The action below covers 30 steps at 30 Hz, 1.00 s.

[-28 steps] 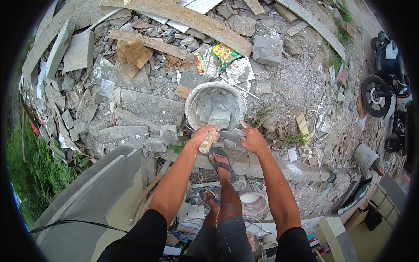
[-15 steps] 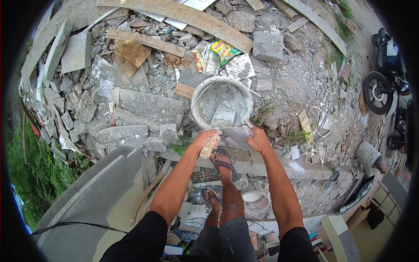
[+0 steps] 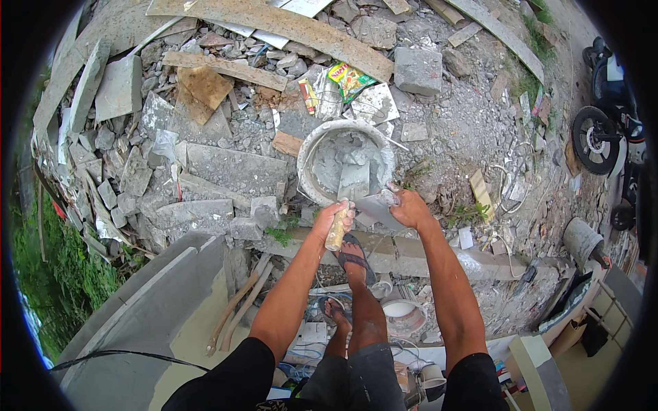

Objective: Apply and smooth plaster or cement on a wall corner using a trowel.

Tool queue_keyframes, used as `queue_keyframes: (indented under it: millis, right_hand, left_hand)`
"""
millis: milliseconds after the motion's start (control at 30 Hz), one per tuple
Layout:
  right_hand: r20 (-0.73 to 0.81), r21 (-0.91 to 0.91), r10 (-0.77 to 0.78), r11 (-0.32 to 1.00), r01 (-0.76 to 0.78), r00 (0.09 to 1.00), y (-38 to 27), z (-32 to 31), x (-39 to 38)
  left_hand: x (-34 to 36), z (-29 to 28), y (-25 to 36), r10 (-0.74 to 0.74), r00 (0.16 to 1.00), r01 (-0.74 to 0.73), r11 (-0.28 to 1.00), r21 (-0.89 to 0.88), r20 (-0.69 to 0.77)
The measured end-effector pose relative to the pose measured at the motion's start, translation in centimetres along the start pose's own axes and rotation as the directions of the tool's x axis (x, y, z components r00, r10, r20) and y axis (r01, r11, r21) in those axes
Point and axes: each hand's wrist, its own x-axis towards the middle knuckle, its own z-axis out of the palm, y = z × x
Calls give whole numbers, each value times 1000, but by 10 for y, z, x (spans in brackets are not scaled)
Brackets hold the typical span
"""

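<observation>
My left hand (image 3: 332,218) is closed around the pale wooden handle of a trowel (image 3: 336,236). Its flat blade (image 3: 354,179) reaches into a round bucket (image 3: 307,179), over wet grey mortar (image 3: 337,152). My right hand (image 3: 411,207) grips a flat grey metal plate (image 3: 378,211) by its right edge, fingers partly hidden. That plate is tilted at the bucket's near rim, close beside my left hand. Mortar is smeared on the bucket's rim and on my right fingertips.
Broken concrete and planks (image 3: 226,70) surround the bucket. A concrete block (image 3: 418,70) and a green packet (image 3: 351,81) lie beyond it. My sandalled foot (image 3: 354,257) is just below the bucket, near a second bucket (image 3: 403,316). Motorcycles (image 3: 595,140) stand at right.
The trowel blade has shifted slightly right inside the bucket, and its handle has swung right too. My right hand and the plate have moved a little to the right.
</observation>
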Motion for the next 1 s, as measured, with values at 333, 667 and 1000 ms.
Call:
queue_keyframes:
  millis: [333,667,1000]
  right_hand:
    - [-48,83,-62,994,66,997,2,-5,-7]
    - [-6,996,471,-77,48,882,-23,25,-103]
    - [-18,902,291,-408,141,957,-73,50,-114]
  left_hand:
    - [-36,-6,25,207,967,-55,735,676,-146]
    - [-109,8,-17,621,765,-264,58,963,173]
    - [-118,-57,-67,649,549,-96,-576,812,526]
